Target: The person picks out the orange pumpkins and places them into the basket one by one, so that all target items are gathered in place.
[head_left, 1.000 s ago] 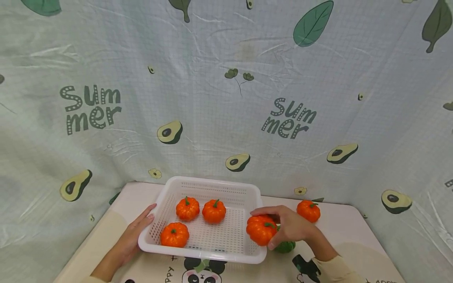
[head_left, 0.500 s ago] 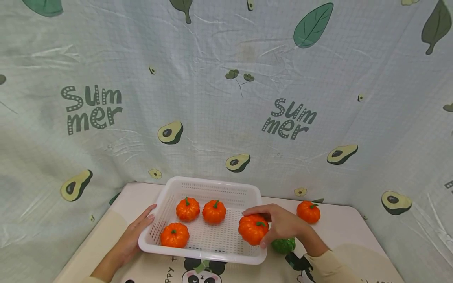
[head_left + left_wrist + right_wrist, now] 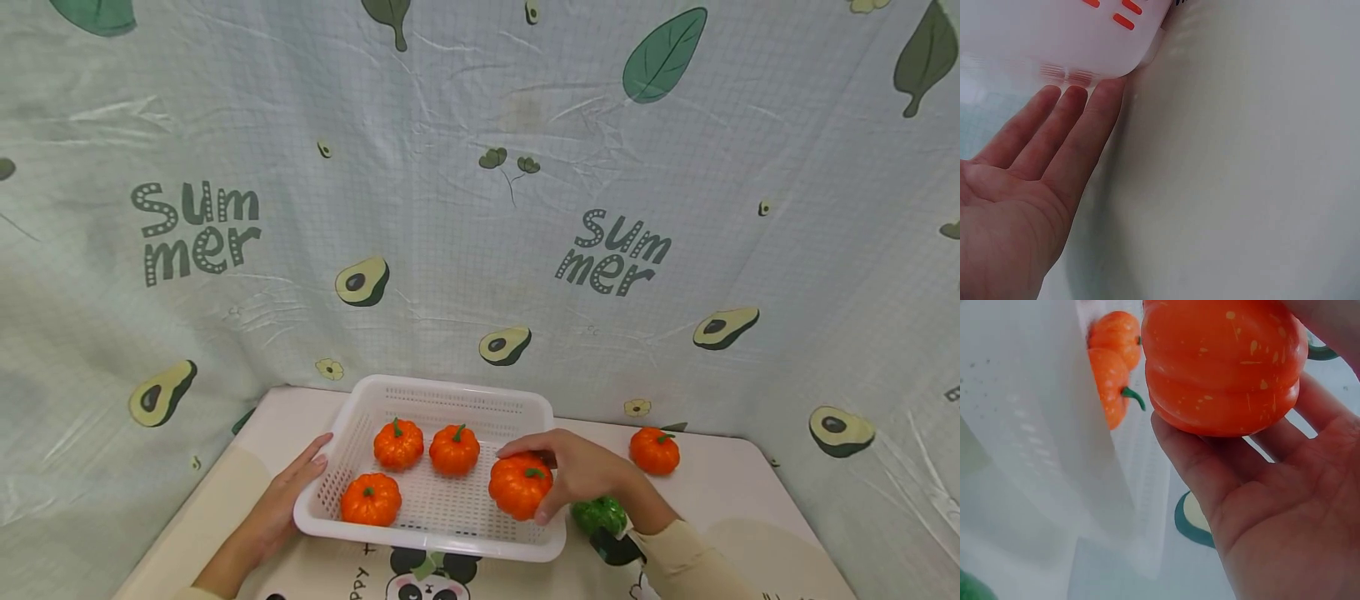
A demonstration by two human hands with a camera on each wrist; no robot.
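Note:
My right hand (image 3: 577,471) grips an orange toy pumpkin (image 3: 520,487) with a green stem, over the right part of a white plastic basket (image 3: 442,546). In the right wrist view, fingers and thumb go round this pumpkin (image 3: 1222,369). At the basket's left side rests my left hand (image 3: 288,496). The left wrist view shows its straight fingers (image 3: 1082,140) with their tips against the basket's outer wall (image 3: 1041,37). Inside the basket sit three more orange pumpkins, two towards the back (image 3: 398,443) and one at the front left (image 3: 371,499).
Another orange pumpkin (image 3: 654,451) lies on the table, right of the basket. A green rounded thing (image 3: 600,516) lies by the right forearm, partly covered. Behind the table (image 3: 738,500) hangs a printed curtain (image 3: 450,208).
My right hand has moved left with the pumpkin, from the basket's right rim to farther over its inside. More of the green thing now shows. The left hand has stayed in place.

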